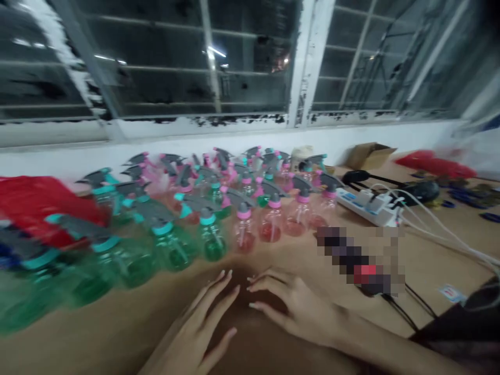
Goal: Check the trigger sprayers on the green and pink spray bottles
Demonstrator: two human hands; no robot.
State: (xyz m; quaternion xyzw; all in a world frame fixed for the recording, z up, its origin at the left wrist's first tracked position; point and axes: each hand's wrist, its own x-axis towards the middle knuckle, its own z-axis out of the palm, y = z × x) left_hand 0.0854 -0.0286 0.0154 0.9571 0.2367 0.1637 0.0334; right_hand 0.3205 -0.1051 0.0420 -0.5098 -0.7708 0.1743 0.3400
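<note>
Green bottles [213,246] are risking toppling if my left hand [193,329] and right hand [302,306], holding nothing, are reaching carelessly.

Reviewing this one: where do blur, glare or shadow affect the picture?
Head view: the leftmost green bottles are smeared; bright streaks show in the dark window; a soft shadow darkens the table between the left hand and right hand; pixelation hides much of the dark object at right.
</note>
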